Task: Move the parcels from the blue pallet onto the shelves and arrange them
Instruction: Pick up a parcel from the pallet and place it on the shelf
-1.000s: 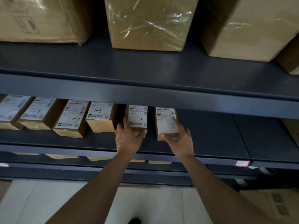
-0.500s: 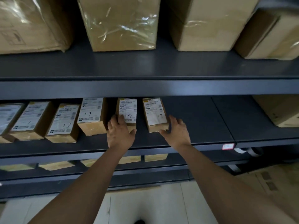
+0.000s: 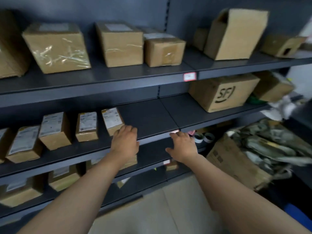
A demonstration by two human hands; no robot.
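Several small brown parcels with white labels stand in a row on the dark middle shelf [image 3: 152, 115]. The rightmost parcel [image 3: 112, 120] is beside my left hand [image 3: 125, 142], whose relaxed fingers hover at its near right corner, holding nothing. To its left stand another small parcel [image 3: 87, 126] and a wider one [image 3: 54, 130]. My right hand [image 3: 183, 146] is spread open, palm down, at the shelf's front edge, away from the parcels. A blue corner, perhaps the pallet [image 3: 298, 215], shows at the lower right.
Larger cartons [image 3: 57, 48] line the top shelf; an SF-marked box [image 3: 222, 92] sits on the middle shelf at right. An open carton of camouflage-patterned items [image 3: 263, 152] stands on the floor at right. More parcels [image 3: 64, 176] fill the lower shelf. Red tags [image 3: 190, 76] mark shelf edges.
Both hands have come off the two rightmost small parcels and drawn back toward the shelf edge. The view has swung up and to the right, showing more shelving and the floor carton.
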